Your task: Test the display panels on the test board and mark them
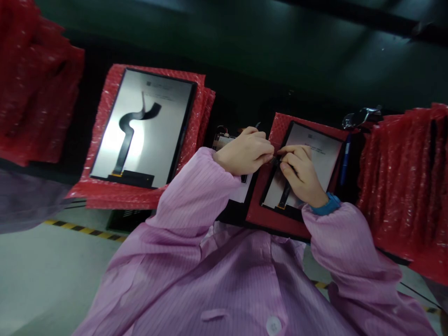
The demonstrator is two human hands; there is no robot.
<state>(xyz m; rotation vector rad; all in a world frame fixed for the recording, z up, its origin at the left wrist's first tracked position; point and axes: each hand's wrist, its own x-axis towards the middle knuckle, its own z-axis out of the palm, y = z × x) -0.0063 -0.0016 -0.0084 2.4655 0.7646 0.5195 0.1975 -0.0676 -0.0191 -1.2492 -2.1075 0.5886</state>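
My left hand (247, 151) is closed, thumb and fingertips pressed together, above an opened device (241, 193) with a pale inside, mostly covered by the hand and sleeve. What it pinches is too small to make out. My right hand (301, 175) is closed in a pinch just beside it, over a display panel (324, 161) with a silvery back. A dark flex cable (285, 193) runs up the panel and disappears under the right hand. Whether the fingers grip its end is hidden. The panel lies on a red bubble-wrap bag (257, 212).
To the left, another display panel (157, 140) with a curved flex cable (128, 135) lies on red bubble bags (105, 198). Piles of red bubble bags stand at far left (38, 93) and right (402, 186). A blue pen (346, 158) lies beside the right panel.
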